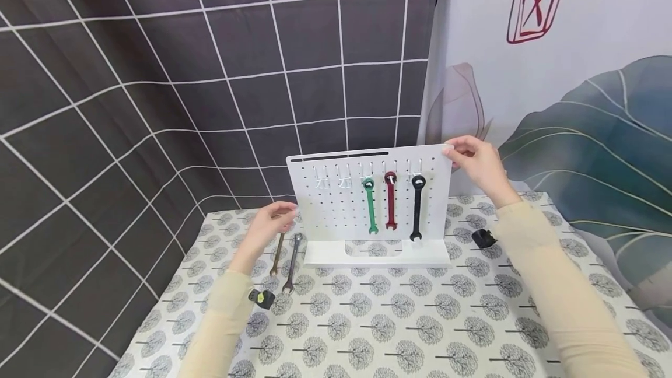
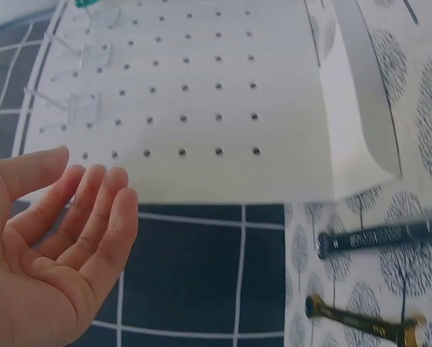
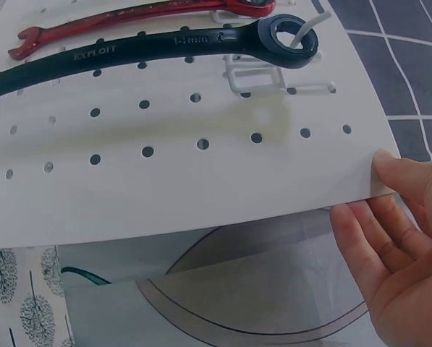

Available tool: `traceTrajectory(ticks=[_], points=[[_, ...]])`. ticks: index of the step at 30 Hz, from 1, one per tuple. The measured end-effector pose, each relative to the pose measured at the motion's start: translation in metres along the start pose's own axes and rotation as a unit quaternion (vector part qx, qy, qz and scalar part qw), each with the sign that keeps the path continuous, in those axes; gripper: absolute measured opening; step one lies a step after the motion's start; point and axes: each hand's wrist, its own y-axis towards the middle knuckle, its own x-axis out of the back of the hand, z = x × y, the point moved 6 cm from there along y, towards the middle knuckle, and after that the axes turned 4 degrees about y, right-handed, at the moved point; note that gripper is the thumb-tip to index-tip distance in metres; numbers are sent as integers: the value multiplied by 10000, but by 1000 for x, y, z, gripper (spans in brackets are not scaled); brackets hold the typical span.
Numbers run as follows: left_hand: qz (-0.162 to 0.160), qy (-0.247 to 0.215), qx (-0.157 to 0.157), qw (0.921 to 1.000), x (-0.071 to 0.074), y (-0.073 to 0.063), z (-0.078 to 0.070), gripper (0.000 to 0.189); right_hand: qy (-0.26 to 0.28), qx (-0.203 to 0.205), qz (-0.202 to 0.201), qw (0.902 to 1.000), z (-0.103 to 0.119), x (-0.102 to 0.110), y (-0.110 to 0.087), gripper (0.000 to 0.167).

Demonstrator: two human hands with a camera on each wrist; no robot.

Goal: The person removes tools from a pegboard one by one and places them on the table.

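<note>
Head view: the white pegboard (image 1: 343,214) stands upright, just toward five o'clock from frame centre. Right hand (image 1: 480,169) pinches its two-o'clock corner. Left hand (image 1: 265,229), at its nine-o'clock edge, is loosely open, holding nothing; contact cannot be determined. Green wrench (image 1: 370,209), red wrench (image 1: 391,203) and black wrench (image 1: 417,209) hang from centre toward three o'clock. Grey wrench (image 1: 292,266) and brass-coloured wrench (image 1: 277,255) lie at eight o'clock.
</note>
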Motion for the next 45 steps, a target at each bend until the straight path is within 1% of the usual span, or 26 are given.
traceTrajectory(ticks=[3, 5, 8, 12, 14, 16, 20, 22, 28, 36, 45], points=[[82, -93, -97, 9999, -5, 0, -8, 38, -18, 16, -27, 10000, 1, 0, 0, 42], [108, -133, -125, 9998, -8, 1, -10, 39, -28, 29, -54, 10000, 1, 1, 0, 42], [184, -150, -78, 9997, -13, 1, -13, 38, -28, 35, -62, 10000, 0, 0, 0, 42], [369, -154, -36, 9992, -16, -9, -33, 37, -11, -5, -29, 10000, -2, -2, 0, 41], [444, -150, -70, 9989, -17, -11, -42, 36, 2, -23, -35, 10000, -2, -2, 0, 42], [442, -191, -133, 9988, -20, -6, -39, 36, -9, -31, -51, 10000, -1, -1, 0, 42], [418, -273, -176, 9986, -27, 7, -23, 36, -17, -29, -80, 10000, -2, -1, 0, 42], [400, -304, -206, 9985, -31, 9, -21, 37, -28, -47, -74, 10000, -3, -1, 0, 42], [499, -479, -293, 9972, -41, 12, -27, 39, 9, -39, -57, 10000, -3, -1, 0, 42], [611, -521, -432, 9958, -54, 17, -34, 38, -1, 1, -8, 10000, -2, -2, 0, 42], [702, -697, -717, 9925, -69, 23, -42, 36, -54, 27, -56, 10000, -1, -1, 0, 42]])
